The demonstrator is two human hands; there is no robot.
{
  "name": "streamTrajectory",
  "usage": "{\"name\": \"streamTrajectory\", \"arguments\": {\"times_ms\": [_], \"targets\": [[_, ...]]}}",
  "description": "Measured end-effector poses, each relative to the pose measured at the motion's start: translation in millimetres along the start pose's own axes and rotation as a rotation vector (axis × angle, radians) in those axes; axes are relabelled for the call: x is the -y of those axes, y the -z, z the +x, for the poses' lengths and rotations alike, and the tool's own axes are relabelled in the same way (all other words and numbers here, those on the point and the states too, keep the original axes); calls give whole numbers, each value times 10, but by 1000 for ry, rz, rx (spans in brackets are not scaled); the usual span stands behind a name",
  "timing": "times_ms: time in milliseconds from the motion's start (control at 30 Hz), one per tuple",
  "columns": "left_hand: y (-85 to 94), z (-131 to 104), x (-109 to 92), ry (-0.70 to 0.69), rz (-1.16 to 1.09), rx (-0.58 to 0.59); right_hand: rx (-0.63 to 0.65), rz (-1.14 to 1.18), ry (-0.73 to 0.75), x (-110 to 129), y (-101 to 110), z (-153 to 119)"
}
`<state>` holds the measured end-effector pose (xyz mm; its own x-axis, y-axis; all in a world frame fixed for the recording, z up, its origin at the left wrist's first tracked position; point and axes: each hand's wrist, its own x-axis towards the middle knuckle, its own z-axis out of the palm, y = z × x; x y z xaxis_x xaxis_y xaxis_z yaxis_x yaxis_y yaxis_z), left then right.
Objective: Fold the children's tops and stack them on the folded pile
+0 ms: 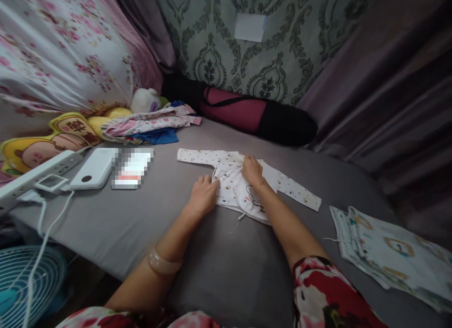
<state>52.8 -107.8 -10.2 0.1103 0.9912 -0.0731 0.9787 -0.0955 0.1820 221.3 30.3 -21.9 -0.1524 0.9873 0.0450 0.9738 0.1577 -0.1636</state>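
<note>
A small white baby top (229, 177) with tiny printed figures lies spread on the grey sheet, both long sleeves stretched out to the sides. My left hand (204, 195) pinches its left side edge, fingers curled around the cloth. Near the neckline, my right hand (252, 170) is closed on the front flap, with the fingertips tucked partly out of sight. A cartoon print and some lettering show on the lower front, partly behind my right forearm. From the bottom hem a thin white tie string (238, 220) trails onto the sheet.
Folded printed cloths (395, 252) lie at the right. On the left are a power strip (38, 175), a white power bank (94, 168), a blurred-out phone (133, 168) and rumpled clothes (151, 123). A black and maroon bag (233, 110) lies along the wall. A blue fan (28, 281) stands lower left.
</note>
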Motion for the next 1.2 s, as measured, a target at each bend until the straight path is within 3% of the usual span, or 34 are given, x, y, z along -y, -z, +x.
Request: {"name": "streamTrajectory", "arguments": {"times_ms": [167, 333, 500, 600, 733, 967, 1200], "targets": [[55, -50, 35, 36, -8, -35, 52, 421, -63, -357, 21, 121], [-22, 2, -105, -22, -170, -239, 18, 379, -48, -604, 66, 74], [-213, 106, -404, -42, -277, -257, 114, 267, 145, -581, 15, -30], [-291, 145, -480, -21, -287, -198, 137, 217, 143, -568, 7, -39], [-329, 182, -469, 46, -356, -150, 162, 197, 176, -572, 42, -6], [-215, 155, -442, 142, -396, -232, 178, 158, 185, -559, 85, 34], [-184, 65, -385, 132, -218, -173, 44, 86, 80, -494, 56, -128]]}}
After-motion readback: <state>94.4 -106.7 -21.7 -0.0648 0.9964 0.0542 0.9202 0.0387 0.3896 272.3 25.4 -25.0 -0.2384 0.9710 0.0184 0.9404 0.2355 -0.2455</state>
